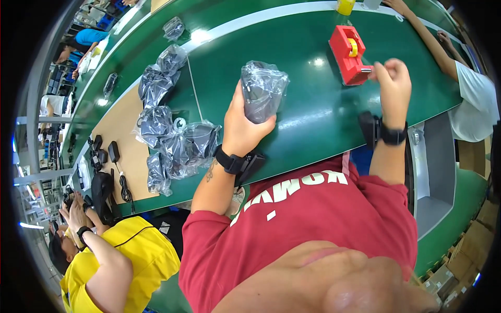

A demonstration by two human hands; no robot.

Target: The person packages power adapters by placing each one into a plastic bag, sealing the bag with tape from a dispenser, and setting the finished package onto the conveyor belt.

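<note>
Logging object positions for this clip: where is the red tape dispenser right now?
In the head view, the red tape dispenser sits on the green belt at upper right, just left of the right hand, whose fingers are at its near end.

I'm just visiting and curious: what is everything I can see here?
Bagged dark item: one, clear plastic over black, in the left hand.
Tape dispenser: one, red with a yellow roll, on the green belt.
Bagged items pile: several, black in clear bags, left along the belt.
Black adapters with cords: a few, on the tan table.
Co-workers: yellow shirt lower left; white shirt right.
Left hand: grip around the bag.
Right hand: at the dispenser's end.
</note>
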